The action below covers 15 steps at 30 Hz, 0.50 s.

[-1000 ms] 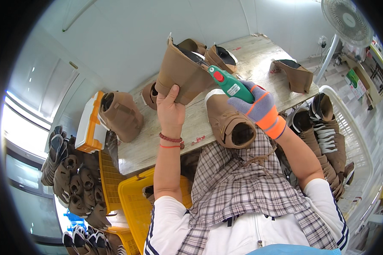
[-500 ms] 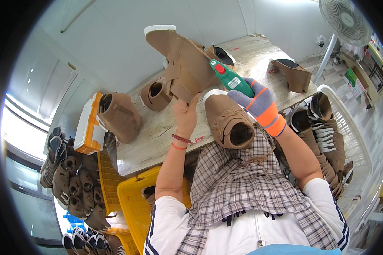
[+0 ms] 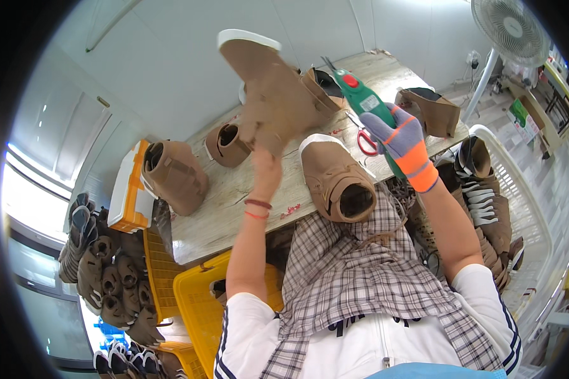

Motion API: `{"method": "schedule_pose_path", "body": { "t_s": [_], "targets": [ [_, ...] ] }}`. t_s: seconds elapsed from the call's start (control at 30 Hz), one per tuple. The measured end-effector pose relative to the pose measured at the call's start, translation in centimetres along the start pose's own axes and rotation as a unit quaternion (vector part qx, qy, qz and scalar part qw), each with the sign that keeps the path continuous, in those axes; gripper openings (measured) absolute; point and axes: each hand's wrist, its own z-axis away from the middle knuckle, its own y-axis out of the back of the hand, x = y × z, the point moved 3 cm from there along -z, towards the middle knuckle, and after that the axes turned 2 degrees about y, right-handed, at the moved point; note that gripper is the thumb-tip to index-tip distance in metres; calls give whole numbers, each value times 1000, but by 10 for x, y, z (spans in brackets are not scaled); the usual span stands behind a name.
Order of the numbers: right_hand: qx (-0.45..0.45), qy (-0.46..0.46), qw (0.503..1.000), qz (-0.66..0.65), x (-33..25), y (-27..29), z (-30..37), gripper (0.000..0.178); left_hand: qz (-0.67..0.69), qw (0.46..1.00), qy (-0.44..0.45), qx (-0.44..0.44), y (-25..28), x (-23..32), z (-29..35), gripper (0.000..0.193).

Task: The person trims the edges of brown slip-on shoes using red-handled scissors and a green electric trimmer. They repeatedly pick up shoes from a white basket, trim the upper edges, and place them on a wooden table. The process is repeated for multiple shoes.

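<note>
A brown ankle boot [image 3: 278,82] with a white toe edge is raised over the table, and my bare left hand [image 3: 267,165] grips it. Motion smears the boot and the fingers somewhat. My right hand [image 3: 403,148], in a grey and orange glove, is wrapped round a green handheld power tool [image 3: 365,101]. This tool has a red button and a slim forked tip, which points up and away, apart from the boot. Red-handled scissors [image 3: 365,144] lie beside the glove. Closer to me, another brown boot [image 3: 336,174] rests at the table's front edge, its opening toward me.
Other brown boots stand on the wooden table [image 3: 234,215], left, behind and at the right [image 3: 437,114]. A white crate [image 3: 537,208] of boots sits right; a yellow crate [image 3: 193,303] is lower left. More boots are piled at far left. A fan [image 3: 511,31] stands back right.
The tool has drawn away from the boot and its tip now points upward. My left hand has moved slightly left and down while the boot turned. Scissors have come into sight by the glove.
</note>
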Motion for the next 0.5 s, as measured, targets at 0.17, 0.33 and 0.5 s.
{"method": "schedule_pose_path", "body": {
  "t_s": [0.17, 0.33, 0.5],
  "targets": [
    [30, -51, 998, 23, 30, 31, 10, 44, -224, 973, -16, 45, 12, -63, -82, 27],
    [50, -104, 992, 54, 59, 53, 22, 43, 169, 931, 318, 62, -58, -122, -59, 24],
    [61, -120, 989, 68, 77, 66, 23, 48, 379, 765, 519, -37, -152, -137, -33, 30]
  ]
}}
